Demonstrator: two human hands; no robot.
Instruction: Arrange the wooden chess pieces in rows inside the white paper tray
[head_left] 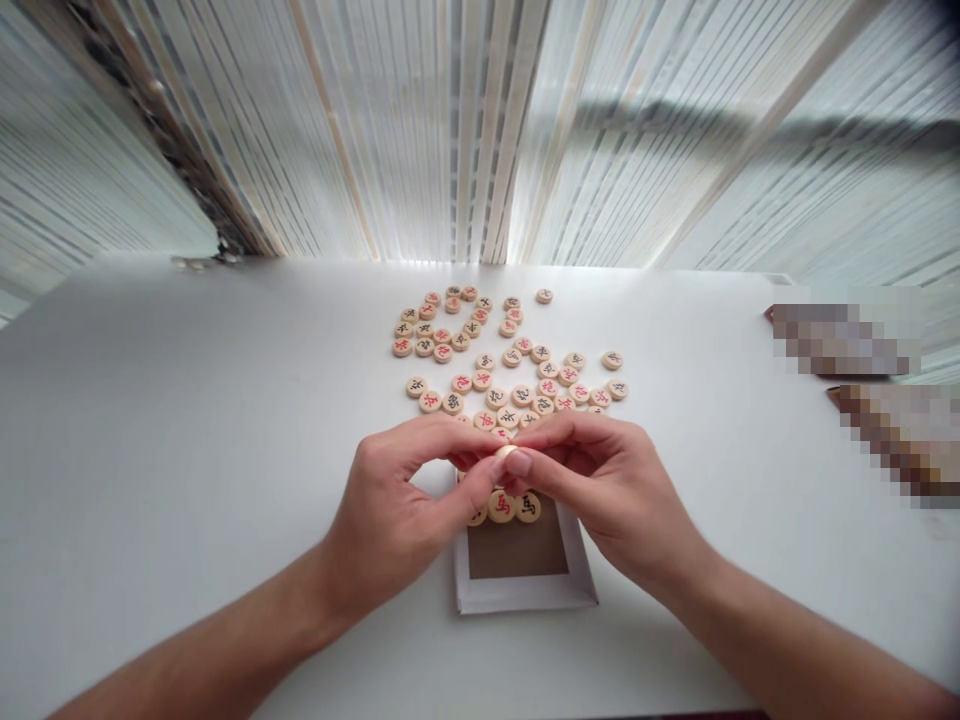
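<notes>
"What do the hands have?"

"The left hand (386,510) and the right hand (607,490) meet above the near middle of the table, pinching a round, cream-coloured wooden Chinese chess piece (506,452) between them. The right thumb (517,463) presses on its top, and the left fingertips (480,450) close on it from the left. It's firmly held, clear of the table, and most of its face is hidden."

"What's right below it?"

"A shallow white cardboard tray (525,597) with a brown rectangular floor, lying just nearer than the hands. Round wooden pieces with red and black characters (501,506) sit together at its far end, partly under the fingers."

"And beyond the hands?"

"Many more round wooden pieces with red and black characters (525,390) lie scattered across the white tabletop (150,450), most of them face up. A tight cluster sits far left of the rest, and the nearest pieces almost touch the fingers. One lone piece (544,296) lies near the far edge."

"Anything else about?"

"Two brown-and-white objects (847,338) lie at the right edge of the table, too pixelated to identify. White vertical blinds (450,130) hang along the far side."
</notes>
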